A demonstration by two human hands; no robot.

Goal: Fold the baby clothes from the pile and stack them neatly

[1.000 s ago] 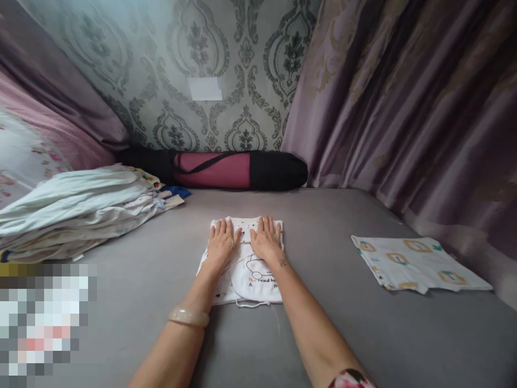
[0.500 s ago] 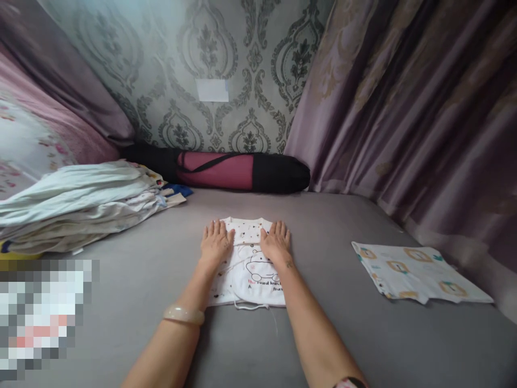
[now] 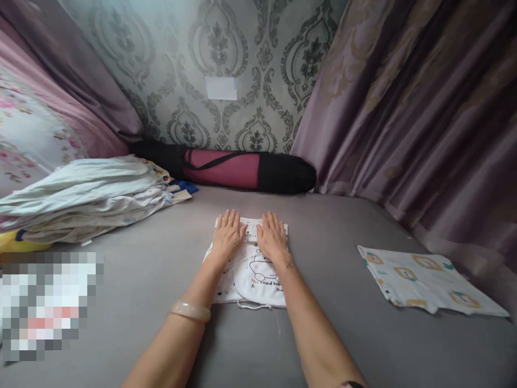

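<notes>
A small white baby garment (image 3: 258, 283) lies folded on the grey sheet, printed with a car drawing, lettering and small dark marks. White ties stick out at its near edge. My left hand (image 3: 229, 235) rests flat on its upper left part, fingers stretched away from me. On the upper right part lies my right hand (image 3: 273, 235), also flat with the fingers spread. Both palms press on the cloth without gripping it. Parts of the print are hidden under the hands and the right forearm.
A folded white cloth with orange prints (image 3: 428, 277) lies at the right. At the left is a heap of light clothes (image 3: 89, 188). A long black and maroon bag (image 3: 226, 167) lies along the wall. Curtains (image 3: 363, 108) hang at the right.
My hands have slid slightly inward and toward the garment's far edge, still flat on it. The whole view has shifted a little.
</notes>
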